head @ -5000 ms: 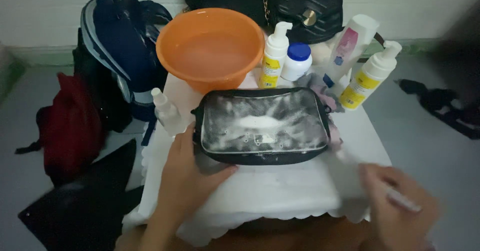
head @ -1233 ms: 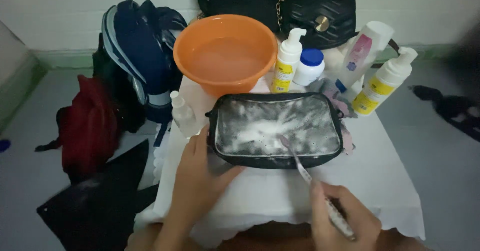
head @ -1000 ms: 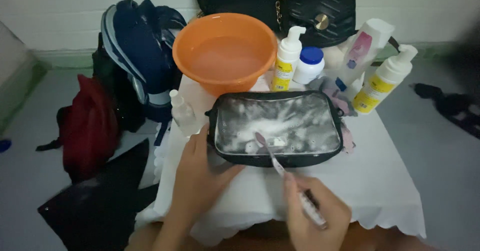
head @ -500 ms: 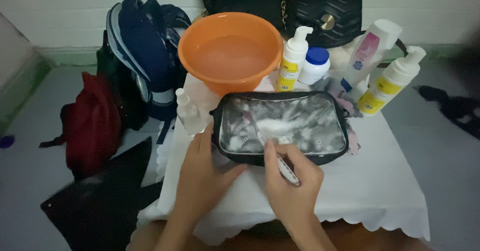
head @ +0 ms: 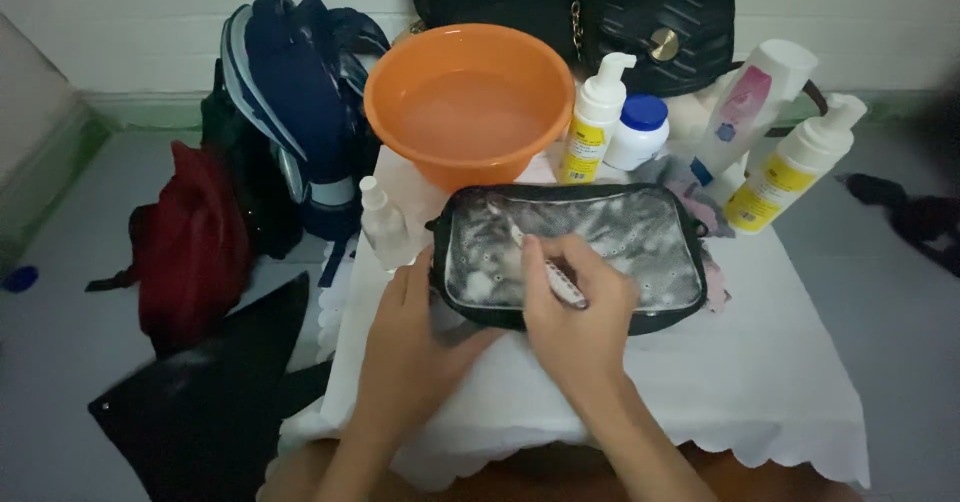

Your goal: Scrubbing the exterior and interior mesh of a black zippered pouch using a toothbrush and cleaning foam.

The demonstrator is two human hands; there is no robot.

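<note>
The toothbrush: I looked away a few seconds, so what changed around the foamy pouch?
The right hand carried the toothbrush from the table's right edge leftward onto the foamy pouch. The left hand stayed on the pouch's left edge; the orange basin and bottles kept their places.

black handbag (head: 640, 12) top cut off — brush (head: 535, 257) handle hidden

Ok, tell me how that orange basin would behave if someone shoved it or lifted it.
The orange basin looks partly filled with water, so it is probably heavy for its size and would slosh if pushed. It sits at the back edge of the white cloth, close to the foam pump bottle, so a shove might knock that over. Its plastic wall likely flexes when lifted one-handed.
</note>
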